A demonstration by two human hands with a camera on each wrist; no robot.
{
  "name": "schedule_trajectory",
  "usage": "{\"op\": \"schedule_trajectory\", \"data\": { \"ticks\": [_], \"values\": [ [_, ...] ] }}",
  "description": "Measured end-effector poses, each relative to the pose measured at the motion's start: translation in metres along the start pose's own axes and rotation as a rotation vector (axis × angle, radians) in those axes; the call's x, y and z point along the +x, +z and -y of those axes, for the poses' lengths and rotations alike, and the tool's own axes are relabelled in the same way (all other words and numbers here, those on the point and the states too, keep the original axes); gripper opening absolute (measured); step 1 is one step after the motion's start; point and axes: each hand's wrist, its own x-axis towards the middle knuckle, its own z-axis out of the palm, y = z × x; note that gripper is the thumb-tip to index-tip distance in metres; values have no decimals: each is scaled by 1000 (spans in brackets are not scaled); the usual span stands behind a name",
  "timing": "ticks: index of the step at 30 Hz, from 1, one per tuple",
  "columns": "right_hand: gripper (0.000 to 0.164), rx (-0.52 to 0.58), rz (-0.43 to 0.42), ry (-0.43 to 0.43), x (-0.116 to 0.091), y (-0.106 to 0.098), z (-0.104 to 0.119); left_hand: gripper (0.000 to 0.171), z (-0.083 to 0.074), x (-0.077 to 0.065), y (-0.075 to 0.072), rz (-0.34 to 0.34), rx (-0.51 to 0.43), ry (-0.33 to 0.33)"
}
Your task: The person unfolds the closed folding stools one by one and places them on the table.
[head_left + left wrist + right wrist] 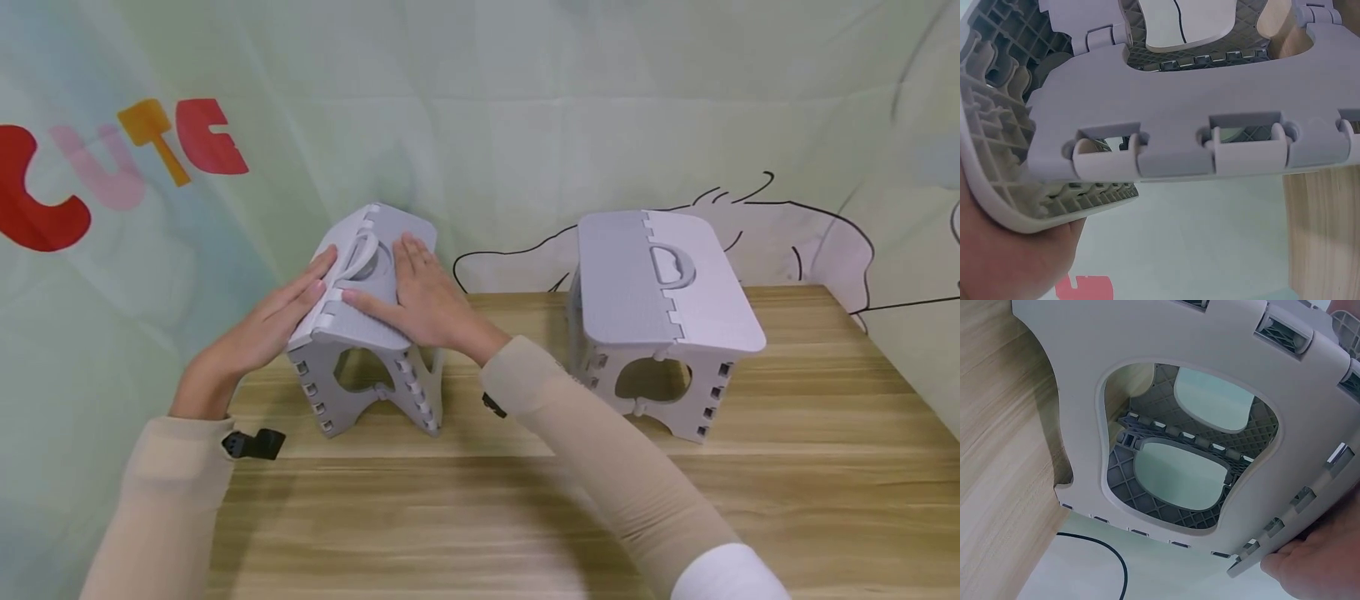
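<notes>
A grey folding step stool (367,325) stands on the left of the wooden table, its two top panels sloping down from a raised hinge line. My left hand (273,321) lies with straight fingers against the lighter left panel. On the darker right panel, my right hand (427,300) rests flat, thumb spread toward the hinge. The carry handle (363,254) rises between both hands. In the left wrist view, the stool's hinged leg panel (1172,112) fills the upper part. The right wrist view shows a leg panel (1079,425) with a large opening and ribbed undersides inside.
A second grey folding step stool (618,283) stands unfolded on the right, its top nearly flat. The wood-grain table (375,525) extends in front of both stools. A printed cloth backdrop (510,142) hangs behind and along the left side.
</notes>
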Motion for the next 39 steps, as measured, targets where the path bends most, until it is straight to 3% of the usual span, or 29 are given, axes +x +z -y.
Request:
{"op": "schedule_trajectory", "data": {
  "ticks": [20, 28, 39],
  "values": [
    [106, -63, -1, 5, 1, 1, 1, 54, -1, -3, 1, -25, 70, -32],
    [107, -82, -1, 5, 0, -2, 1, 55, -4, -3, 0, -37, 134, -77],
    [105, -126, 18, 2, -1, -4, -1, 55, -5, -1, 2, -39, 204, -66]
  ]
}}
